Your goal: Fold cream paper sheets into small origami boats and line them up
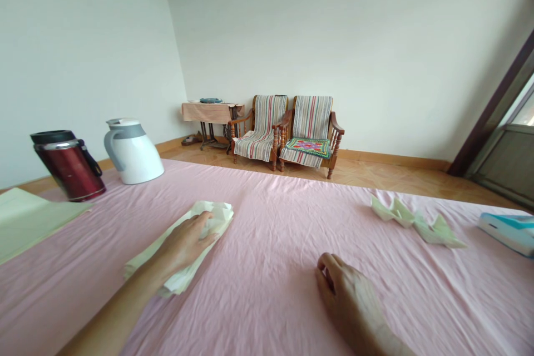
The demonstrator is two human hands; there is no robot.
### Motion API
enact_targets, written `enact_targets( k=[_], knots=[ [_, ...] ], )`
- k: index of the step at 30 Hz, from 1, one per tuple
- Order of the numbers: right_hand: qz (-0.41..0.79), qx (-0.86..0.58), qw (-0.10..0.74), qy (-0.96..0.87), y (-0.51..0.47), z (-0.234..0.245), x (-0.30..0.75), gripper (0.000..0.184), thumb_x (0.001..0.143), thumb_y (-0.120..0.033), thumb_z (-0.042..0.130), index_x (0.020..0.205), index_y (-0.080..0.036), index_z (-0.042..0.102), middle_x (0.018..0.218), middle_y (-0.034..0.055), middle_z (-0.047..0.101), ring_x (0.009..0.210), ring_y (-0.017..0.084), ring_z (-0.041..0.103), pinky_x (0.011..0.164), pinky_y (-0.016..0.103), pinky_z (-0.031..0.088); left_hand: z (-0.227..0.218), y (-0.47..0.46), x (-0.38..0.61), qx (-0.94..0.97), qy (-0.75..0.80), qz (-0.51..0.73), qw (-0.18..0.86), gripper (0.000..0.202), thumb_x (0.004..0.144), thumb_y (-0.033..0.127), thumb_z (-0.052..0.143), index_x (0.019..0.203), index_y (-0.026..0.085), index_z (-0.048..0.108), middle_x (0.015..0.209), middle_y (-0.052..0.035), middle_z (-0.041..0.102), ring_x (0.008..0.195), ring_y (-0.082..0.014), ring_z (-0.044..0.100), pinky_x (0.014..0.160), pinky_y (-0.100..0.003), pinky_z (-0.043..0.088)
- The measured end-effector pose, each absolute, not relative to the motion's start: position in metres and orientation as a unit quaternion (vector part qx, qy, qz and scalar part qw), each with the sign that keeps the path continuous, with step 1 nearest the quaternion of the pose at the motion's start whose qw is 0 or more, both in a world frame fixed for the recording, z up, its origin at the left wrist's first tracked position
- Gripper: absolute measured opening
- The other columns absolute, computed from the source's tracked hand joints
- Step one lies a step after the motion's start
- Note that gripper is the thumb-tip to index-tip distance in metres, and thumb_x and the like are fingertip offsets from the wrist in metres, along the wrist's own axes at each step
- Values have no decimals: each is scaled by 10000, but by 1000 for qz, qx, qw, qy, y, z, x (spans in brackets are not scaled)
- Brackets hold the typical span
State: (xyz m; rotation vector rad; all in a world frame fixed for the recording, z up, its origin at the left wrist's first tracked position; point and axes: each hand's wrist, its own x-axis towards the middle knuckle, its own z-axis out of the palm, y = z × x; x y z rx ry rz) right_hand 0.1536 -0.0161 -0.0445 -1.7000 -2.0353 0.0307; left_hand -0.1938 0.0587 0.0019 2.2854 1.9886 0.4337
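Observation:
My left hand (186,242) lies on a stack of pale yellow-green paper sheets (175,283), left of centre on the pink cloth. Its thumb and forefinger are apart near the far end of the stack, touching the top paper. Curled loosely, my right hand (350,295) rests on the cloth to the right of centre, with nothing visible in its fingers. Beyond it sit two folded paper boats of the same pale colour, a farther one (392,211) and a nearer one (438,232), end to end.
A dark red thermos flask (69,169) and a white jug (139,158) stand at the back left. More pale paper (31,219) lies at the left edge. A blue and white box (509,231) is at the far right. Two wooden armchairs (308,128) stand beyond the pink-covered surface (267,267).

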Motion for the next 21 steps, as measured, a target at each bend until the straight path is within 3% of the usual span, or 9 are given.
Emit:
enact_targets(
  k=[9,14,21],
  knots=[
    [6,-622,243,-744,-17,-44,154,186,866,-202,382,707,-213,480,659,16,581,544,150,556,513,243,277,5,60,-192,735,666,127,21,387,871,380,452,1185,173,544,1238,-134,627,1115,-285,605,907,-348,439],
    [5,-621,246,-744,-16,-46,154,172,866,-195,393,726,-212,491,681,19,596,568,159,574,524,245,292,7,71,-210,691,713,121,-8,558,867,521,437,1287,158,498,1232,-167,616,1137,-351,577,880,-394,438],
    [10,-616,251,-746,-15,-46,154,171,880,-187,404,740,-211,499,705,13,610,588,156,586,539,241,316,-1,84,-246,638,766,78,8,740,823,634,473,1393,163,429,1132,-202,650,1013,-400,616,799,-446,449]
  ],
)
